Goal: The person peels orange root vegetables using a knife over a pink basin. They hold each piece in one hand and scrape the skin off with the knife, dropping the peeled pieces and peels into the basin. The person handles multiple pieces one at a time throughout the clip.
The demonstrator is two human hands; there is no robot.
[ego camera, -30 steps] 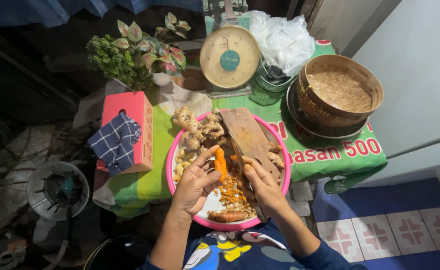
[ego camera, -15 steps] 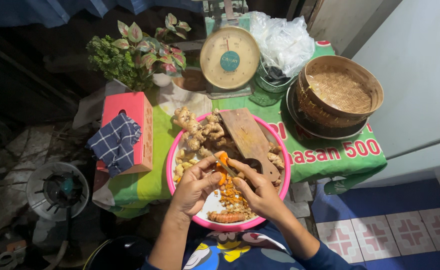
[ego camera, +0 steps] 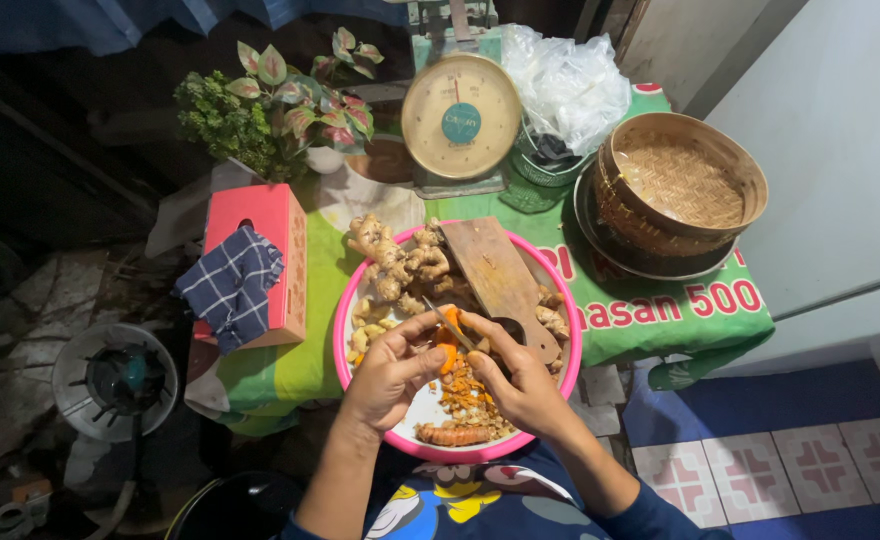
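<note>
My left hand pinches a short orange turmeric piece over a pink-rimmed round tray. My right hand grips a small knife, its blade resting against the orange piece. Orange peelings lie heaped on the tray under my hands, and a whole turmeric root rests at the near rim. Pale ginger roots fill the far side of the tray, beside a wooden cutting board that leans across it.
The tray sits on a small table with a green cloth. Behind it stand a dial scale, clear plastic bags, a woven bamboo basket, potted plants and a red box with a checked cloth. A stove burner sits on the floor at left.
The orange piece has become shorter as my right hand worked the knife down it. Both hands have drawn a little closer together; more peelings lie on the tray.
</note>
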